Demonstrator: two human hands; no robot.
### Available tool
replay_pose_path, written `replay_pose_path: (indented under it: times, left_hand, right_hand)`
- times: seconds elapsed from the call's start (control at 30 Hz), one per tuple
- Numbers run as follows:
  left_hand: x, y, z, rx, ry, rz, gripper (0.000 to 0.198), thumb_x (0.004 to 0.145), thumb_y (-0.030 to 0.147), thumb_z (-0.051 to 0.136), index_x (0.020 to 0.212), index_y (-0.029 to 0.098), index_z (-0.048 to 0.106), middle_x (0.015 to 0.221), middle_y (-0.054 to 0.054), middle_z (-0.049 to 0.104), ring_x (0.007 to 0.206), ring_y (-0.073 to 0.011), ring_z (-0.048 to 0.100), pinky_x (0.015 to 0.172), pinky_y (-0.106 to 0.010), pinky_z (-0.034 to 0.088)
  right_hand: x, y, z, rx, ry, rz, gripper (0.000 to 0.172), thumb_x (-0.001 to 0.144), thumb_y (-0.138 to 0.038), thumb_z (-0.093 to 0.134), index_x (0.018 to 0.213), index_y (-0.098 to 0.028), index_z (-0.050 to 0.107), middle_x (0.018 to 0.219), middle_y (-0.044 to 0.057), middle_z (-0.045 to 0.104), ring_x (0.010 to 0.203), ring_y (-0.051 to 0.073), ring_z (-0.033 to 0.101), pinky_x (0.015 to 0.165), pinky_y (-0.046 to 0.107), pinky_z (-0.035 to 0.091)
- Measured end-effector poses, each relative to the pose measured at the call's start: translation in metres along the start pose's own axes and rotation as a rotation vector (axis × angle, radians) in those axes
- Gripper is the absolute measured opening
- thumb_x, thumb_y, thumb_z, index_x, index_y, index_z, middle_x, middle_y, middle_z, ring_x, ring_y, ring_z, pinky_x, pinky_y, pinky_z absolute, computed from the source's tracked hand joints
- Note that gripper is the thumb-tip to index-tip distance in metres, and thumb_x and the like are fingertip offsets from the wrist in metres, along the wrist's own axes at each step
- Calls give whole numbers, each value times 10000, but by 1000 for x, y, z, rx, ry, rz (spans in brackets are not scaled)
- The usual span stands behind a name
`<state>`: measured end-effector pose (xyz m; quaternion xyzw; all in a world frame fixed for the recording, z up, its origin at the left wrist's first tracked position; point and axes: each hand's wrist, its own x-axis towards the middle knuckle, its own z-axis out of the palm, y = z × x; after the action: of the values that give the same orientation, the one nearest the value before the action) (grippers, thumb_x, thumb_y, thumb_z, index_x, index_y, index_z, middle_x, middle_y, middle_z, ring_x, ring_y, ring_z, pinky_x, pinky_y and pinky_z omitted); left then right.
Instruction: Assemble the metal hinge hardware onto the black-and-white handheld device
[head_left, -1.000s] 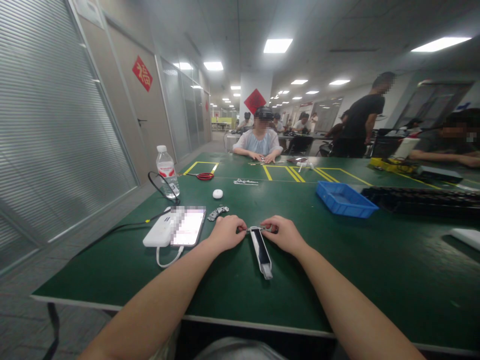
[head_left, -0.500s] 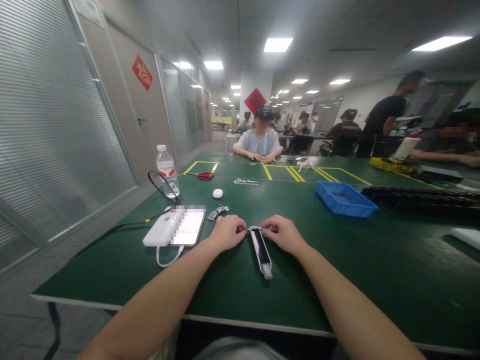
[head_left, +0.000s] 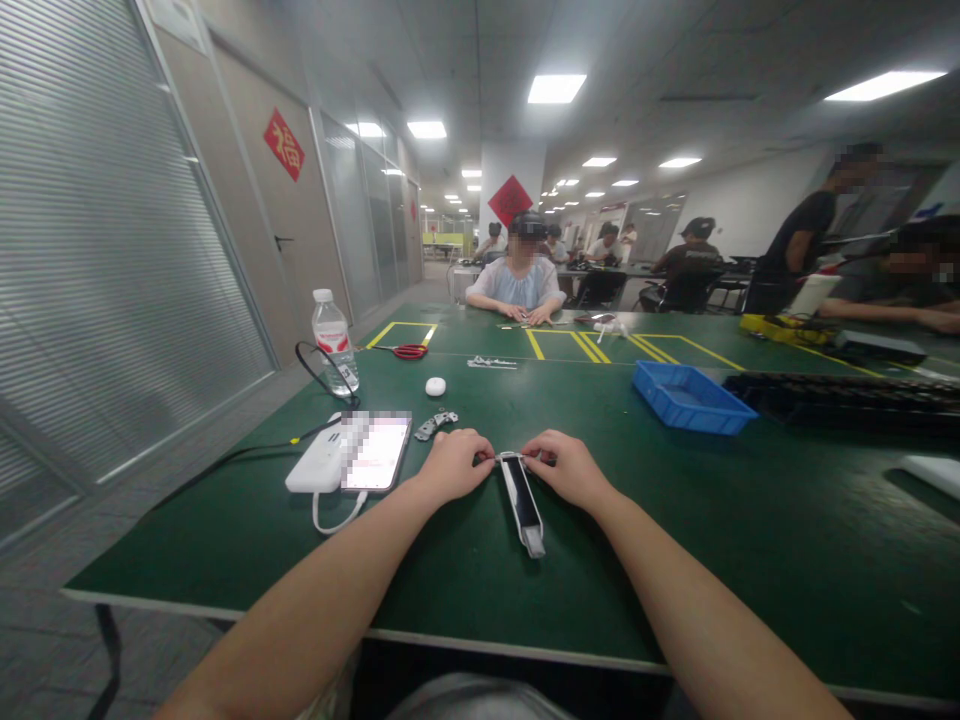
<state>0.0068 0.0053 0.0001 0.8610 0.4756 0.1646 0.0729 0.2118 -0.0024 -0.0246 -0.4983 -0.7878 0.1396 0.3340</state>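
On the green table lies a long, flat black strip [head_left: 522, 496] with a white cord-like edging [head_left: 513, 455] round it and a pale, silvery end [head_left: 533, 543] toward me. At its far end, my left hand [head_left: 459, 466] pinches the white cord from the left. Opposite it, my right hand [head_left: 571, 470] pinches the cord from the right, fingers curled. The exact grip between the fingertips is too small to make out. A grey curved metal-looking piece [head_left: 435, 425] lies just beyond my left hand.
Left of my hands are a phone [head_left: 386, 450], a white power bank [head_left: 315, 465] with a cable, and a water bottle [head_left: 334, 345]. Farther off are a white earbud case [head_left: 435, 387], red-handled scissors [head_left: 410, 352] and a blue tray [head_left: 690, 410]. A person [head_left: 517, 285] sits opposite.
My hands and the strip stay almost where they were. In the right background, a standing person has shifted to the right.
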Motion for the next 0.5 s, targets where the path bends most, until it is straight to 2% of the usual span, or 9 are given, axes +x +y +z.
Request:
replay_pose_path:
  times: [0.5]
  left_hand:
    - [-1, 0, 3, -1, 20, 17, 157, 806, 268, 539, 838, 205, 679, 885, -34, 645, 888, -192, 573, 780, -306, 401]
  right_hand:
    - [0, 0, 1, -20, -21, 14, 117, 782, -192, 582, 813, -187, 695, 717, 18, 588, 647, 123, 512, 615, 246, 407]
